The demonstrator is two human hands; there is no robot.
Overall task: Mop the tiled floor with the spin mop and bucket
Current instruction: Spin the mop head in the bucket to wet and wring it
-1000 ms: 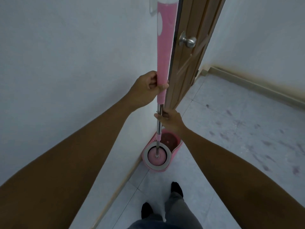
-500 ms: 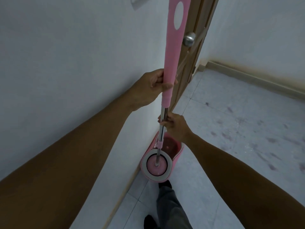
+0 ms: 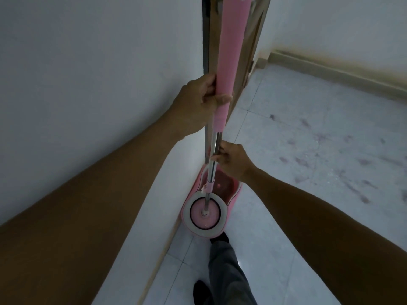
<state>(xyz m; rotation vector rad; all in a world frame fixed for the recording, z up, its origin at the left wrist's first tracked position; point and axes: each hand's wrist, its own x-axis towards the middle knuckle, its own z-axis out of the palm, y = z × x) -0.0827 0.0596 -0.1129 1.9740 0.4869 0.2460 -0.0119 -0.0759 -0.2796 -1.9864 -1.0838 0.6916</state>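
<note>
The spin mop stands upright with its pink handle (image 3: pixel 229 49) rising past the top of the view. My left hand (image 3: pixel 199 100) is closed around the lower end of the pink grip. My right hand (image 3: pixel 231 158) grips the steel shaft (image 3: pixel 211 170) just below. The mop's round pink and white head (image 3: pixel 204 213) sits in the spinner end of the pink bucket (image 3: pixel 234 195), which stands on the tiled floor (image 3: pixel 308 172) against the wall. The other half of the bucket holds dark water.
A white wall (image 3: pixel 99 84) runs along the left. A brown wooden door (image 3: pixel 253 51) stands behind the mop handle. Dark stains dot the pale tiles on the right. A skirting board (image 3: pixel 330 69) lines the far wall. My feet (image 3: pixel 220 238) are just behind the bucket.
The view has dropped and moved closer, so the door knob has left the frame. My front foot has stepped up to the bucket. Both hands keep their grip on the mop.
</note>
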